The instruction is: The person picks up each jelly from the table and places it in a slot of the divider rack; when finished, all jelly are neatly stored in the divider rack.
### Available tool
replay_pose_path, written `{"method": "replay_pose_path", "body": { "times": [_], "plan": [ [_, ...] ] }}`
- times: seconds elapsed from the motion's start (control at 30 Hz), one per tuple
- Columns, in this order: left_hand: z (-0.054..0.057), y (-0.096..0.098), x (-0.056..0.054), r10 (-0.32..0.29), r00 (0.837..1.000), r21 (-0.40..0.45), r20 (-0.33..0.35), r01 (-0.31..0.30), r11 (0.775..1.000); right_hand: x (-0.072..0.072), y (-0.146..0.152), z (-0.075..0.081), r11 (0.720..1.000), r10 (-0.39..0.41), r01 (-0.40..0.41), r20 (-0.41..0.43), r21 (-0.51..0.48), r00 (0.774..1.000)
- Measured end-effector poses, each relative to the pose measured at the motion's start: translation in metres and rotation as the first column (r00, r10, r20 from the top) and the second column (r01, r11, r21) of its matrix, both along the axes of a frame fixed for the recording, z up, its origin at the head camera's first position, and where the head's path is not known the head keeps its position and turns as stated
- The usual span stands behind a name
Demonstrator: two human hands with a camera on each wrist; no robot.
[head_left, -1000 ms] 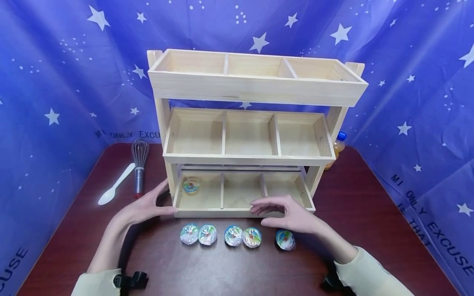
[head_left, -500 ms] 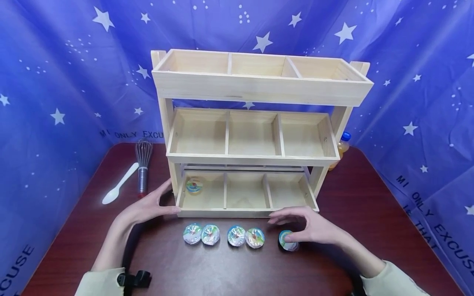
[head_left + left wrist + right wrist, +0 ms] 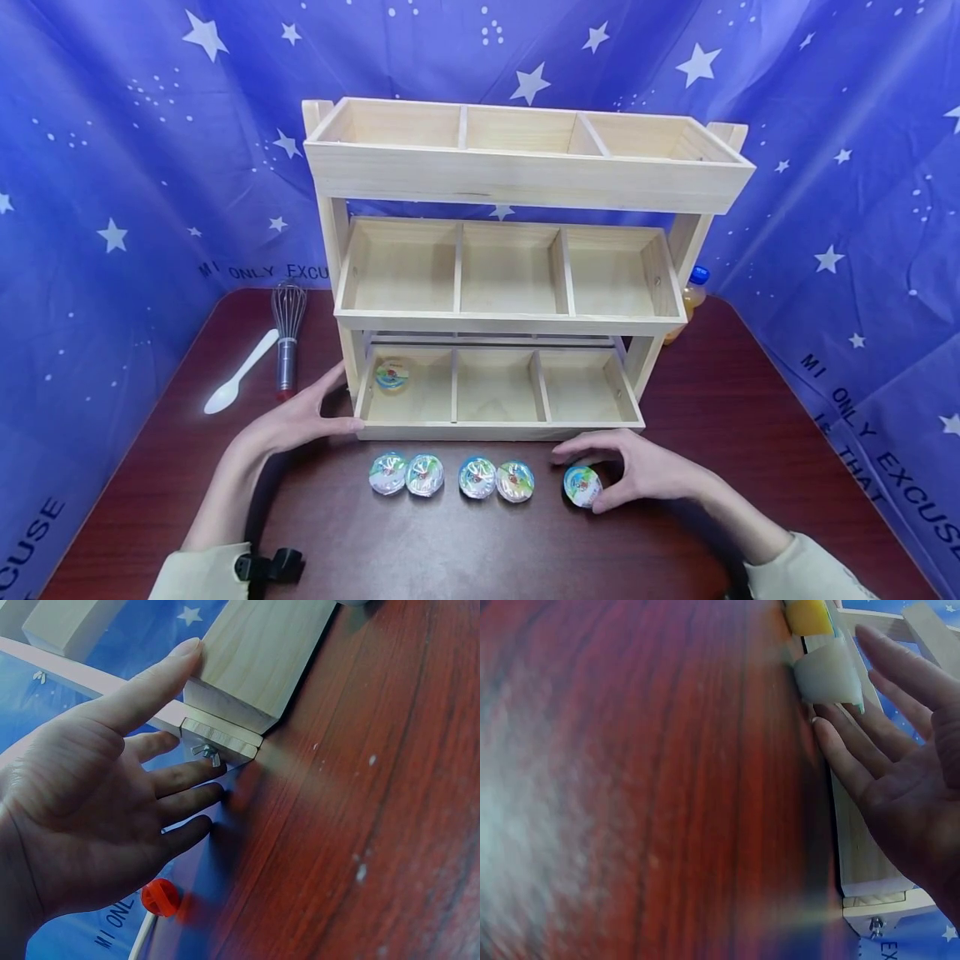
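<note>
In the head view my left hand [image 3: 296,417] rests against the left front corner of a three-tier wooden rack [image 3: 480,433]. Its thumb touches the bottom tray's corner, and the loosely spread fingers lie beside the side leg in the left wrist view. My right hand [image 3: 652,468] curves around the rightmost jelly cup [image 3: 582,486], thumb at its near right side and fingers beyond it. The right wrist view has that pale cup [image 3: 829,675] between spread thumb and fingers, not visibly pinched. Another jelly cup [image 3: 392,375] lies in the bottom tray's left compartment.
Two pairs of foil-lidded jelly cups, a left pair [image 3: 407,474] and a middle pair [image 3: 497,480], stand before the rack. A whisk [image 3: 287,342] and a white spoon [image 3: 240,372] lie at left. A blue-capped bottle [image 3: 692,300] stands behind the rack's right side.
My right hand has moved right and toward me, from before the bottom tray to around the rightmost jelly cup. The left hand stays at the rack's corner.
</note>
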State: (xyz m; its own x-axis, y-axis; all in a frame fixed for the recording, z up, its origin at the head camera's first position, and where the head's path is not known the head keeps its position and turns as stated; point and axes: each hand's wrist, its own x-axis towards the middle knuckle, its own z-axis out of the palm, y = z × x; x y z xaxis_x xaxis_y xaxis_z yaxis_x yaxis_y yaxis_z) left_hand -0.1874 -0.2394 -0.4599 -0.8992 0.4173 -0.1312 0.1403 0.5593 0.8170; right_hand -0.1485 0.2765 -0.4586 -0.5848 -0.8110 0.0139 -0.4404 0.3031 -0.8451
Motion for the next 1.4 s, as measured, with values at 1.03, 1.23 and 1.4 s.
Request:
{"method": "replay_pose_path", "body": {
  "times": [1.03, 1.23, 1.4],
  "plan": [
    [0.0, 0.0, 0.0, -0.007, 1.0, 0.006, 0.002, 0.007, 1.0, -0.003, 0.004, 0.003, 0.996, -0.015, 0.029, -0.153, 0.086, 0.988],
    [0.0, 0.0, 0.0, -0.01, 1.0, 0.006, 0.005, 0.01, 1.0, -0.007, 0.004, 0.017, 0.996, -0.021, 0.036, -0.176, 0.083, 0.984],
    [0.001, 0.0, 0.0, -0.003, 1.0, -0.002, 0.005, 0.003, 1.0, -0.01, -0.001, 0.031, 0.995, -0.07, 0.081, -0.185, 0.055, 0.98]
  ]
}}
